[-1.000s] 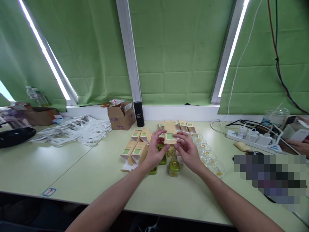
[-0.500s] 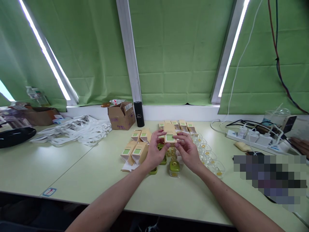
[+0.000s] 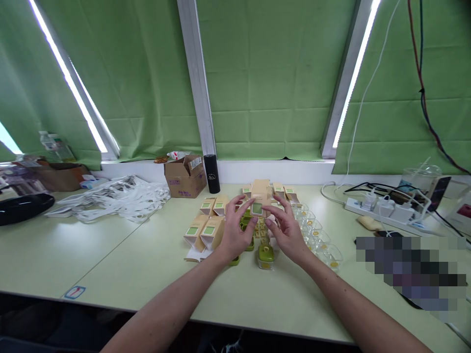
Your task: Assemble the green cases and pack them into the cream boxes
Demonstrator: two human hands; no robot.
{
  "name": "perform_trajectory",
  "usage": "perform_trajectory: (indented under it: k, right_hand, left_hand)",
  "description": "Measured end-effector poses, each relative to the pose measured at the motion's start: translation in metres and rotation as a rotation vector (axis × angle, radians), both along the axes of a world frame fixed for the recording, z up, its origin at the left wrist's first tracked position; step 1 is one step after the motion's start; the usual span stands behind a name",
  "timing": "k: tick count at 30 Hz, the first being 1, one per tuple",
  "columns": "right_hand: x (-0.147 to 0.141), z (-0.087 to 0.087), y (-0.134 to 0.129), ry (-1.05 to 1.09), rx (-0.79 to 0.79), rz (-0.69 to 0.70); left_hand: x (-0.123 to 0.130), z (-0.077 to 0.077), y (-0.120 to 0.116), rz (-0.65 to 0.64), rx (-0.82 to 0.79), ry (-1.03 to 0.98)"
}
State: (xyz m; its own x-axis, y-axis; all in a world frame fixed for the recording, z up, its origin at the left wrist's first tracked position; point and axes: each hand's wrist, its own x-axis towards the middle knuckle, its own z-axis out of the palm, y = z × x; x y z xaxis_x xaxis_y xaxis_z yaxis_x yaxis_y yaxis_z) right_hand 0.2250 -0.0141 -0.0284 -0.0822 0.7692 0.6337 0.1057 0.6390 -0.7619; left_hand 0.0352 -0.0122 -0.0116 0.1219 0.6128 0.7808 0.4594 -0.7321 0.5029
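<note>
Between my two hands is a small tan cardboard box [image 3: 261, 190] with a green window on its front. My left hand [image 3: 238, 229] has its fingertips at the box's left side, the thumb slightly bent below it. On the opposite side, my right hand [image 3: 285, 229] touches the box with its fingers, thumb apart from the front. Below the hands stands a clear small jar with a green lid [image 3: 265, 254]. Several green lids [image 3: 249, 243] lie partly hidden behind my left hand, and small yellow pieces [image 3: 262, 234] sit between the hands.
Tan boxes [image 3: 213, 231] stand left of my hands, with more behind. Clear containers [image 3: 324, 245] are lined up at right. A carton [image 3: 185, 177], black cylinder [image 3: 212, 174], white straps [image 3: 114, 198] and power strip [image 3: 390, 211] are farther out.
The box has tilted, so more of its tan length shows upward. My thumbs have come off its lower front edge. A hand at the far right edge has left view.
</note>
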Motion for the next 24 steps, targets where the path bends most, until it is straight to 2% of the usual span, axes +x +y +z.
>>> perform_trajectory:
  k: [3, 12, 19, 24]
  right_hand:
    - [0.0, 0.0, -0.002, -0.06, 0.064, 0.038]
    - [0.0, 0.006, -0.014, -0.209, 0.219, 0.123]
    - [0.0, 0.009, -0.018, -0.257, 0.333, 0.164]
    - [-0.001, 0.005, -0.012, -0.281, 0.374, 0.118]
  left_hand:
    - [0.001, -0.001, 0.0, -0.001, 0.002, 0.005]
    - [0.001, 0.002, 0.003, -0.076, -0.121, -0.159]
    - [0.001, -0.008, 0.01, -0.106, -0.231, -0.315]
    - [0.0, -0.006, 0.013, -0.126, -0.306, -0.44]
